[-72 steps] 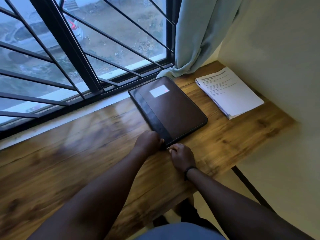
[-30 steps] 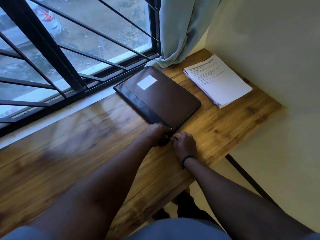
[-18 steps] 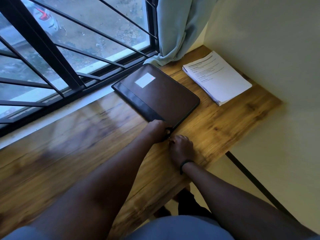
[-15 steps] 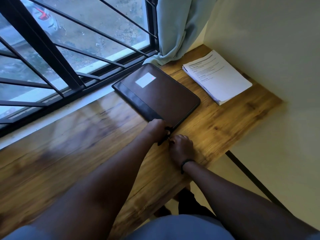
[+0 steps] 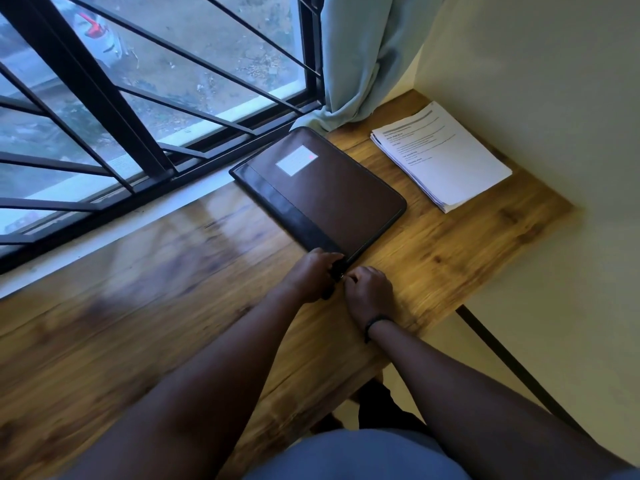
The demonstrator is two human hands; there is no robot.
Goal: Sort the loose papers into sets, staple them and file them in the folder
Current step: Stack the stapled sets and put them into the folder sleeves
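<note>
Tabletop [image 5: 145, 306] of wood, long, its far edge hard against a barred window [image 5: 138, 109], its right end stopping just short of a pale wall [image 5: 536, 64]. Wide bare stretch of wood from 7 to 10 o'clock of the hands; near edge runs under the forearms.

One folder [image 5: 332, 192], dark brown, zipped shut and lying flat at 12 o'clock of the hands, its far corner close to the window frame. One white label [image 5: 296, 160] on its cover. Contents not visible.

One stack of papers [image 5: 443, 157], printed, at 2 o'clock of the hands, just beside the folder but apart from it, near the wall corner. Sheet count cannot be told.

One curtain [image 5: 363, 53], pale blue, its hem touching the tabletop behind the folder.

Two hands, both at the folder's near corner. Left hand [image 5: 311, 277] has its fingers curled over that corner, holding it down. Right hand [image 5: 369, 289] has its fingers bunched and pinching something small at the corner's edge, apparently the zip pull; too small to tell for sure. One dark band [image 5: 375, 323] on the right wrist.
</note>
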